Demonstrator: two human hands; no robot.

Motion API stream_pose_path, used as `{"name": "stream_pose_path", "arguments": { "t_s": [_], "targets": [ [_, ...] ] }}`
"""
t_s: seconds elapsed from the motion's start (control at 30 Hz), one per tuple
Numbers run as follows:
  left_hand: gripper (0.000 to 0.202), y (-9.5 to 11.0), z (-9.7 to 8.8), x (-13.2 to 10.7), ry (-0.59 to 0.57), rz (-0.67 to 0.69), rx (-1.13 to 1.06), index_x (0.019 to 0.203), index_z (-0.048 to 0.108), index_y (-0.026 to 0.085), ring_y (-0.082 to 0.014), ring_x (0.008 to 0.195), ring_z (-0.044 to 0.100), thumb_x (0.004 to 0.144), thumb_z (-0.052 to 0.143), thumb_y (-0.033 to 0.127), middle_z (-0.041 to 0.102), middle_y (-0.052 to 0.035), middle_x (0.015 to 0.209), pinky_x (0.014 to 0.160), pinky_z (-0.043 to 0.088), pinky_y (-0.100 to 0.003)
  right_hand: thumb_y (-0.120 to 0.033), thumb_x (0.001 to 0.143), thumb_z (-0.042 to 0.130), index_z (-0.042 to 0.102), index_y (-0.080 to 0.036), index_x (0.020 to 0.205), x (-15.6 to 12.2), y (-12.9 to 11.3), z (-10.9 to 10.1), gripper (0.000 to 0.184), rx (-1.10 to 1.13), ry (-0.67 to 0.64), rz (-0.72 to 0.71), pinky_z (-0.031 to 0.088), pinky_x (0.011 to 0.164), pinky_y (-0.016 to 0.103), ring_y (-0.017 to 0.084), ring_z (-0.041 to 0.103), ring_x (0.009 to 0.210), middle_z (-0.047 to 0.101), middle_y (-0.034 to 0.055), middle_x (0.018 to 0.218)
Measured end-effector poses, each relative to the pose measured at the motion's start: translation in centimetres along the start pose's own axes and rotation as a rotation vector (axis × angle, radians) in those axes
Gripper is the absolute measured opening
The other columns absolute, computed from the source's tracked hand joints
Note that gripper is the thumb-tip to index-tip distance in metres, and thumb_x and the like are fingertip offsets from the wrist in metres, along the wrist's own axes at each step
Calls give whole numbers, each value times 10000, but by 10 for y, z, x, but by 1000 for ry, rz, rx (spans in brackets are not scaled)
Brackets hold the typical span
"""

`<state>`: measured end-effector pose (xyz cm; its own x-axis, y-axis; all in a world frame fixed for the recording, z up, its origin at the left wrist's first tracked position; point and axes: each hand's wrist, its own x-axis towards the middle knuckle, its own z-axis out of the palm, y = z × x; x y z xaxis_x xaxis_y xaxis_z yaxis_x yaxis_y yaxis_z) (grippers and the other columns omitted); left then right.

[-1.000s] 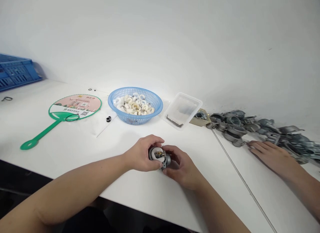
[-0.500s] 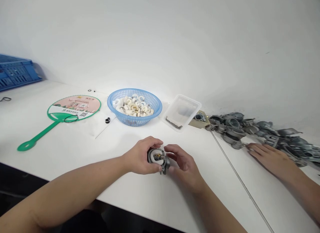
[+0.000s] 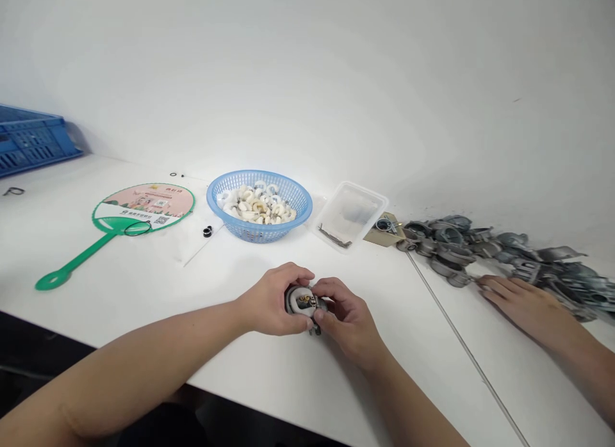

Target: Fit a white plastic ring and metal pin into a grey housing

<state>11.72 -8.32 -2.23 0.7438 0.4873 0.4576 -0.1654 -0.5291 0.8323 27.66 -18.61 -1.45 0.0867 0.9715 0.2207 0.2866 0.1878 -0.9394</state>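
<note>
A grey metal carburetor body (image 3: 304, 301) with a white curved float and small brass parts inside sits between my hands, its open side facing up. My left hand (image 3: 276, 300) wraps round its left side, thumb at the near edge and fingers over the far rim. On the other side, my right hand (image 3: 348, 316) grips it between thumb and bent fingers; its right end is partly hidden by them. Behind, a blue plastic basket (image 3: 259, 232) holds many white floats.
Right of the basket stands a clear tray (image 3: 358, 207) with thin metal pins, then a small box (image 3: 384, 234) of metal parts. A pile of metal castings (image 3: 451, 242) lies at right, touched by another person's hand (image 3: 523, 306). A green fan (image 3: 72, 268) and blue crate (image 3: 38, 139) are at left.
My right hand has moved in and closed on the carburetor body, where before its fingers were apart beside it. My left hand keeps its hold.
</note>
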Motion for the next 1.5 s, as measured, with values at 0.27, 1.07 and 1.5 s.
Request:
{"name": "stream_pose_path", "arguments": {
  "t_s": [0.27,1.07,1.5],
  "targets": [
    [616,-2,1,-1,-4,-8,-11,1118,505,192,-214,878,574,553,746,242,556,-64,1003,770,489,-353,-416,729,687,582,-259,1066,0,-1,-3,387,9,-63,-17,504,740,342,201,570,887,526,66,1042],
    [831,-16,-4,-4,71,-56,-115,1414,210,201,-252,1141,439,768,510,628,403,-155,1314,985,338,-463,-242,522,800,527,-247,1228,-1,-10,-6,757,-383,-34,-33,524,854,449,276,626,969,625,85,1137],
    [733,-17,-2,-9,99,-175,-63,1384,270,175,-248,1112,484,803,509,553,461,-154,1278,983,372,-453,-398,537,790,467,-170,1276,-83,16,-150,838,-550,811,335,478,908,495,326,601,1012,612,155,1120]
  ]
}}
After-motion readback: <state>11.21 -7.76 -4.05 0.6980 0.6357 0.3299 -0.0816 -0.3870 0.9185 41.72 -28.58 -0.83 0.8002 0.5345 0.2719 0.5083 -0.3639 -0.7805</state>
